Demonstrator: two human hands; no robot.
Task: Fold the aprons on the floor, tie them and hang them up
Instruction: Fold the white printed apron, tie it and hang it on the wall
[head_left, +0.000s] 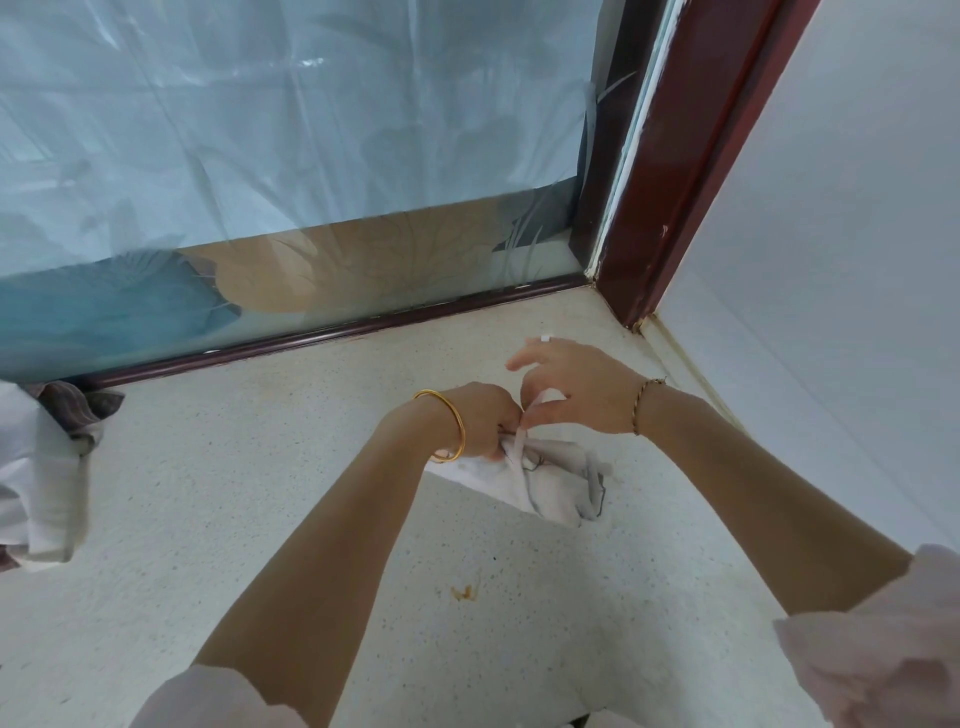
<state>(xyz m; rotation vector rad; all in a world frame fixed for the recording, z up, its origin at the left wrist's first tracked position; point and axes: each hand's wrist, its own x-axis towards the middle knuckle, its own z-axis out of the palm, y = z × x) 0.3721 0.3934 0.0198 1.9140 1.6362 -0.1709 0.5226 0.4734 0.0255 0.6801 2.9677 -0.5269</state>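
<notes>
A small white apron (556, 483) with dark edging is folded into a tight bundle, held just above the speckled floor (260, 519). My left hand (485, 418), with a gold bangle on its wrist, grips the bundle's upper left end. My right hand (569, 387) pinches a white strap (519, 441) of the apron between thumb and forefinger, right beside my left hand. The strap runs down across the bundle. How the strap is knotted is hidden by my fingers.
More crumpled white and patterned cloth (41, 467) lies at the left edge of the floor. A glass door (285, 156) with plastic film and a dark red frame (670, 171) stands ahead. A white wall (841, 260) closes off the right. An orange stain (464, 592) marks the floor.
</notes>
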